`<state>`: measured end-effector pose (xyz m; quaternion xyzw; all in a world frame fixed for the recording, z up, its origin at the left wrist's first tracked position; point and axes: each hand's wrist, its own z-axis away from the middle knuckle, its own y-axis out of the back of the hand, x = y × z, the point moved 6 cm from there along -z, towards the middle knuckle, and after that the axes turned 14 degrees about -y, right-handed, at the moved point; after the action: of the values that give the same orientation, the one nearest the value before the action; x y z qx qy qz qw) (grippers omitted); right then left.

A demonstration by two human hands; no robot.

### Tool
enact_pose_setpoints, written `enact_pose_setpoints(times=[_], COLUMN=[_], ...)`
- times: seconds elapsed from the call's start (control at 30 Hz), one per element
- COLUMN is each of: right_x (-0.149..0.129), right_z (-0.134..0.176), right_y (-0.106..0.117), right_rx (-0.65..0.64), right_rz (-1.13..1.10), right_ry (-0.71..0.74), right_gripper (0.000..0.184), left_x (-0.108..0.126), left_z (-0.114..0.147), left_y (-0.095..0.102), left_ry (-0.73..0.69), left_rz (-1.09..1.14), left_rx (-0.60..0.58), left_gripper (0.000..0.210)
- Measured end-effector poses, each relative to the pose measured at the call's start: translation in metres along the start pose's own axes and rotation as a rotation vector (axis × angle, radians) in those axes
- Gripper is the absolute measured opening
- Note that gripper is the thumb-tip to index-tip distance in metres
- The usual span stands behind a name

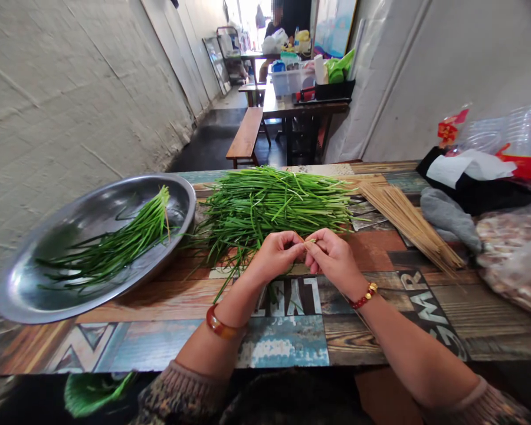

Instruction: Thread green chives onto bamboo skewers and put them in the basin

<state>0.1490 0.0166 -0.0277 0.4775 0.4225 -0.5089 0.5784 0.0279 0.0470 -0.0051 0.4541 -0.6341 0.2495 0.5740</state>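
Note:
My left hand (278, 255) and my right hand (331, 257) meet in front of a pile of green garlic chives (274, 203). Thumb and fingers of both are pinched together. A thin bamboo skewer (363, 319) runs under my right wrist, its upper end apparently in my right hand. Between the fingertips a small pale chive end (310, 241) shows, pinched by my left hand; its leaves seem to hang below. To the left, a steel basin (183, 198) holds a bunch of chives (128, 239) threaded on a skewer near their pale ends.
A bundle of bamboo skewers (409, 221) lies right of the pile. Beyond it are a grey cloth item (449, 218), a plastic bag of pale brown pieces (517, 254) and packaging (491, 168). A wooden bench (246, 134) and another table (307, 107) stand ahead, with a person (274, 20) farther back.

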Motion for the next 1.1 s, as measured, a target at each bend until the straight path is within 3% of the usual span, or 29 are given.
enact_pose_setpoints(times=[0.33, 0.53, 0.73, 0.8, 1.1], right_x=[0.022, 0.033, 0.033, 0.034, 0.028], right_z=[-0.001, 0.004, -0.004, -0.005, 0.001], right_y=[-0.007, 0.003, 0.015, 0.016, 0.011], right_rx=[-0.034, -0.024, 0.010, 0.010, -0.037], right_rz=[-0.151, -0.127, -0.112, -0.140, -0.166], right_ry=[-0.184, -0.135, -0.103, -0.111, -0.054], right_gripper=[0.034, 0.031, 0.031, 0.031, 0.031], left_x=[-0.013, -0.012, -0.010, -0.007, 0.006], left_z=[-0.003, -0.003, -0.007, -0.008, -0.008], left_y=[-0.005, -0.010, 0.016, 0.017, -0.008], left_ry=[-0.048, -0.120, -0.115, -0.139, -0.162], left_rz=[-0.187, -0.326, -0.352, -0.431, -0.482], left_rx=[-0.095, -0.156, 0.106, 0.120, -0.129], left_gripper=[0.023, 0.018, 0.027, 0.027, 0.020])
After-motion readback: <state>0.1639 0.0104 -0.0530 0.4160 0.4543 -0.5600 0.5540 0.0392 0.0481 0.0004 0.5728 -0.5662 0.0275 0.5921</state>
